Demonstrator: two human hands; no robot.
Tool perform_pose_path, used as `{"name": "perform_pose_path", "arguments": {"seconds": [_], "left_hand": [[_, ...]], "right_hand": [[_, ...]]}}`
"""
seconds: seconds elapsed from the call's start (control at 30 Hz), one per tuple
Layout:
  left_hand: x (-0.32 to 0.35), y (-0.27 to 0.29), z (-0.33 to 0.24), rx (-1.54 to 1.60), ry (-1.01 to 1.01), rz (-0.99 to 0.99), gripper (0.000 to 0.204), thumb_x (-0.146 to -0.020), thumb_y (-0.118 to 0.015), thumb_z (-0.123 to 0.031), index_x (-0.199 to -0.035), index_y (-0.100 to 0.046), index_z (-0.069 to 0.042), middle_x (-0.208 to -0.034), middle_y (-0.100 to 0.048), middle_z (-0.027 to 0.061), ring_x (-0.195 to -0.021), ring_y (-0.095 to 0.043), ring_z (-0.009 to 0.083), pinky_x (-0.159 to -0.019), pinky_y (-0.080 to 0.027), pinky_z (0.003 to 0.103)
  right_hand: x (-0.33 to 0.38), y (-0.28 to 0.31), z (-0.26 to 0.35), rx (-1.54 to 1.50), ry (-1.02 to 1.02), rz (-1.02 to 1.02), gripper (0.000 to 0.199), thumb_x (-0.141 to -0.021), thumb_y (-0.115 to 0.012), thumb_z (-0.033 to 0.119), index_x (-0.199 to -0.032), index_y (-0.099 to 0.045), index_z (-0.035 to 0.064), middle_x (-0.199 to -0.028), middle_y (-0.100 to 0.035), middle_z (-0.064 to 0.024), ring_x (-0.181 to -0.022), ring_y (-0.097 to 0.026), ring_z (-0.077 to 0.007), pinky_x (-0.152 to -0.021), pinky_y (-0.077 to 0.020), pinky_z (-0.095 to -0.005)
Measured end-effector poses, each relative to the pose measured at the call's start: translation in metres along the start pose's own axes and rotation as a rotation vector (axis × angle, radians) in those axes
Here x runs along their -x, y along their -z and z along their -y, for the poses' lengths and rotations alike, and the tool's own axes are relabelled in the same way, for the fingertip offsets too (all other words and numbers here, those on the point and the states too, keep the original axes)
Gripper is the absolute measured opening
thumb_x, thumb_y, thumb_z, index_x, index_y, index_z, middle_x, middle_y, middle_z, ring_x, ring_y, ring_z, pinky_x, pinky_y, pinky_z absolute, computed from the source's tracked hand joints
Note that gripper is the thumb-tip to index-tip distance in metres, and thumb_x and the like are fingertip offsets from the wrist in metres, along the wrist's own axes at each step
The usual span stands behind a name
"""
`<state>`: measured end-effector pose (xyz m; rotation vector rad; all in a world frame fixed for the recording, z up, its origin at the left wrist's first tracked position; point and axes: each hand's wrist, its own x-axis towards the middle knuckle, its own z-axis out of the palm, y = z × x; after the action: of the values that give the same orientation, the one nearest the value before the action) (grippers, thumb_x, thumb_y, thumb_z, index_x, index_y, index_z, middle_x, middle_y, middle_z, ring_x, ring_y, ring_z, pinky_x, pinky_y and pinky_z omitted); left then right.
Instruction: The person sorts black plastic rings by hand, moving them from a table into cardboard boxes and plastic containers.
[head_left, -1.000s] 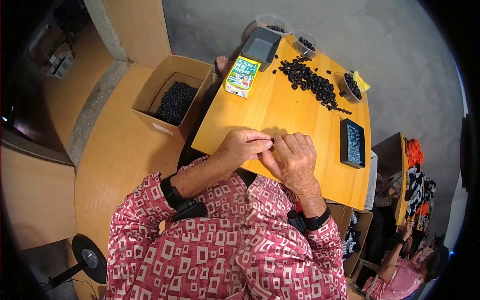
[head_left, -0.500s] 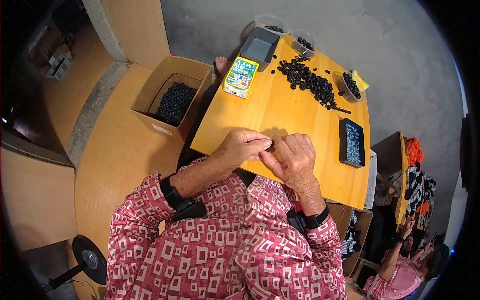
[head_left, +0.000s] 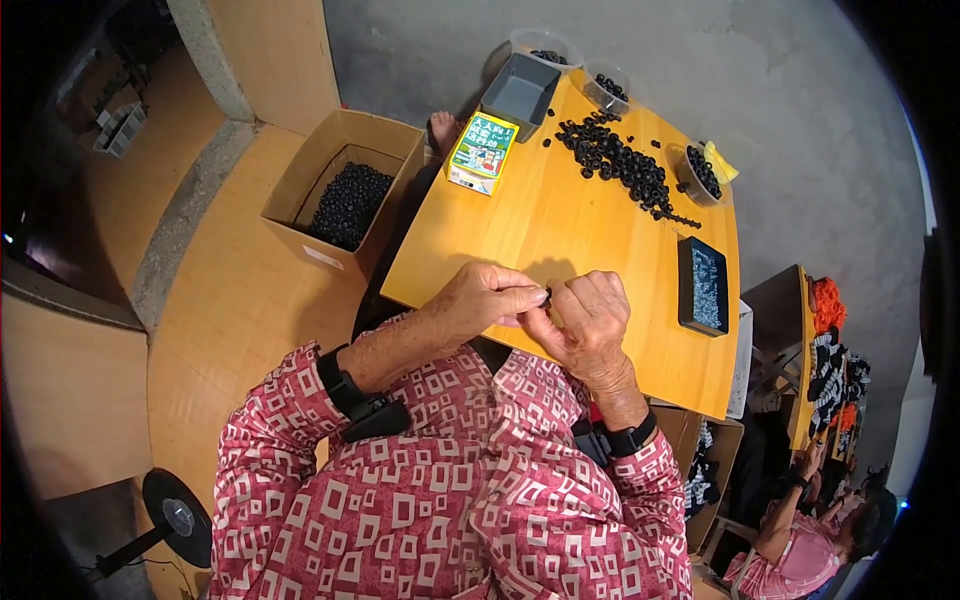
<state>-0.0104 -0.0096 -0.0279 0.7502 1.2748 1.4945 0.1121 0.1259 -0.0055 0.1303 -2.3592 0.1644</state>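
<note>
Above the near edge of the wooden table, my left hand (head_left: 487,301) and my right hand (head_left: 588,318) meet with their fingertips together. Pinched between them is a small black piece (head_left: 545,298), mostly covered by the fingers; its exact shape cannot be made out. Both hands are closed, thumbs against forefingers. Farther off on the table lies a loose heap of small black ring-like pieces (head_left: 625,168). To the right of my hands a black tray (head_left: 684,285) holds many tiny pale, shiny parts.
A grey bin (head_left: 520,95), a green-and-yellow carton (head_left: 459,180) and clear tubs of black pieces (head_left: 703,176) stand along the table's far side. On the floor at left is a cardboard box (head_left: 290,245) of black pieces. Another person (head_left: 795,545) sits at lower right.
My fingers have shifted slightly around the black piece, and a little more of it shows. Both hands stay in nearly the same place.
</note>
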Motion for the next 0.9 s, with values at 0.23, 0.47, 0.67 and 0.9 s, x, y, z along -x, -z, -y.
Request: {"name": "perform_pose_path", "arguments": {"seconds": [0.23, 0.47, 0.67, 0.9], "left_hand": [[-0.001, 0.001, -0.003, 0.012, -0.001, 0.033, 0.032, -0.094, -0.059, -0.024, -0.097, -0.067, 0.007, -0.082, -0.064, 0.0049, -0.079, -0.06, 0.0089, -0.073, -0.052, 0.024], [0.0, 0.002, -0.016, 0.127, 0.066, -0.108, 0.031, -0.096, -0.057, -0.027, -0.107, -0.063, 0.002, -0.098, -0.065, 0.0057, -0.092, -0.062, 0.0113, -0.086, -0.053, 0.026], [0.0, 0.0, -0.003, -0.06, -0.193, -0.09, 0.021, -0.09, -0.065, -0.009, -0.107, -0.063, 0.003, -0.102, -0.065, 0.0068, -0.096, -0.062, 0.0114, -0.084, -0.052, 0.025], [-0.004, 0.007, -0.005, 0.045, -0.225, -0.209, 0.021, -0.088, -0.064, -0.006, -0.106, -0.064, 0.004, -0.096, -0.067, 0.006, -0.09, -0.063, 0.01, -0.081, -0.05, 0.023]], "right_hand": [[-0.002, 0.001, 0.002, 0.003, 0.033, 0.004, 0.023, -0.066, -0.076, 0.01, -0.064, -0.053, 0.008, -0.062, -0.044, -0.0047, -0.058, -0.046, -0.0229, -0.058, -0.0358, -0.036], [-0.007, 0.001, -0.001, 0.045, 0.009, -0.064, 0.023, -0.066, -0.075, 0.008, -0.063, -0.052, 0.0052, -0.06, -0.043, -0.0066, -0.056, -0.045, -0.0244, -0.056, -0.0351, -0.0365], [-0.006, 0.0, -0.002, 0.022, 0.05, -0.006, 0.021, -0.067, -0.076, 0.011, -0.069, -0.056, 0.0057, -0.064, -0.046, -0.0072, -0.059, -0.049, -0.0241, -0.057, -0.0374, -0.0357], [-0.007, 0.0, 0.0, -0.004, -0.071, 0.033, 0.03, -0.077, -0.074, 0.015, -0.103, -0.065, 0.002, -0.079, -0.058, -0.0077, -0.075, -0.058, -0.0244, -0.067, -0.0452, -0.0356]]}}
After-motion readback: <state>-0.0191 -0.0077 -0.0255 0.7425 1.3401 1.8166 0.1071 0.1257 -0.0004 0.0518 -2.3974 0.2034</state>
